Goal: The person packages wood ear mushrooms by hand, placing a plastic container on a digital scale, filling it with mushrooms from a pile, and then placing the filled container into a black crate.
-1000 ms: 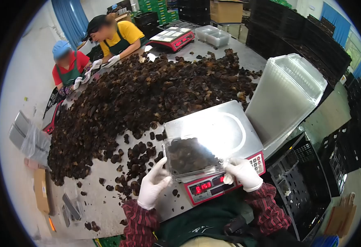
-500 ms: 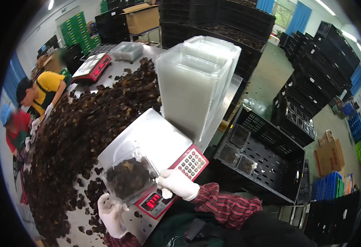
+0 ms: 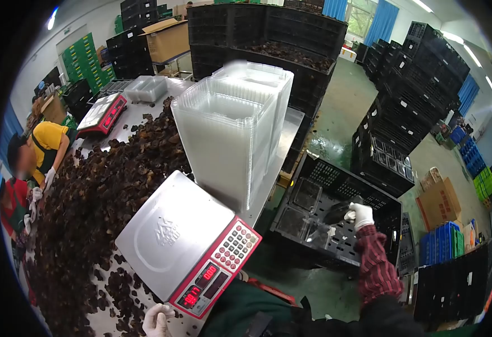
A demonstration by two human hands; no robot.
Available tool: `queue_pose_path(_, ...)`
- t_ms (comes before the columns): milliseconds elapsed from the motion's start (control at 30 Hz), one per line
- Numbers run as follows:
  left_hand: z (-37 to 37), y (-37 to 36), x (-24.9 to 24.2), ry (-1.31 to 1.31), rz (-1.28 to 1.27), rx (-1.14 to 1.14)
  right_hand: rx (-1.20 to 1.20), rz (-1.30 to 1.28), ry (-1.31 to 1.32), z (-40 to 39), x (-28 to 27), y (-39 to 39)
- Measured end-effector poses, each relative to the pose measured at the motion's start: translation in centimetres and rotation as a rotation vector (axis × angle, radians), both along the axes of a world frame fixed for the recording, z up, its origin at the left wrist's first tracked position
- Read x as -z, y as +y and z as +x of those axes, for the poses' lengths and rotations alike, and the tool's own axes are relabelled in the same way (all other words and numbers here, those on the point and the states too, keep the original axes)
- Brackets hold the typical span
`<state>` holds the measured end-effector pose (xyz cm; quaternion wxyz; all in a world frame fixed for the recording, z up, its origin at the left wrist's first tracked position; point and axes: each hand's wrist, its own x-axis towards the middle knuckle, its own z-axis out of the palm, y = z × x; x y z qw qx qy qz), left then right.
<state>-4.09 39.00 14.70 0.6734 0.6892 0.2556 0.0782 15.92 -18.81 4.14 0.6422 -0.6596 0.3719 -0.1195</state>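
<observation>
My right hand (image 3: 361, 215), in a white glove, is over the black crate (image 3: 392, 224) on the right. Its fingers are closed on the edge of a clear plastic box (image 3: 338, 213) with dark contents, held tilted inside the crate. Other filled clear boxes (image 3: 305, 194) sit beside it there. Close to the front corner of the red and silver scale (image 3: 173, 230), my gloved left hand (image 3: 156, 321) has loosely curled fingers, apart, with nothing visible in them. The scale's pan is bare and its red digits are lit.
A heap of dark, crinkled pieces (image 3: 100, 191) covers the table's left side. Tall stacks of clear boxes (image 3: 223, 146) stand behind the scale. Two people in yellow (image 3: 51, 137) and red work across the heap. A second scale (image 3: 103, 112) and stacked black crates (image 3: 420, 95) are farther back.
My right hand has carried the filled clear box from the scale rightward into the black crate. My left hand has let go of the box and moved slightly down. The view has shifted right.
</observation>
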Motion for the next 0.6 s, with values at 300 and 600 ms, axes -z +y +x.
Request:
queue_pose_path(300, -0.1, -1.4, 0.5, 0.001, -0.017, -0.003, -0.191, 0.641, 0.302, 5.5, 23.0, 0.9)
queue_pose_path(600, -0.4, -1.2, 3.4, -0.016, -0.153, -0.143, -0.814, -1.086, 0.928, 4.8, 26.1, -5.9)
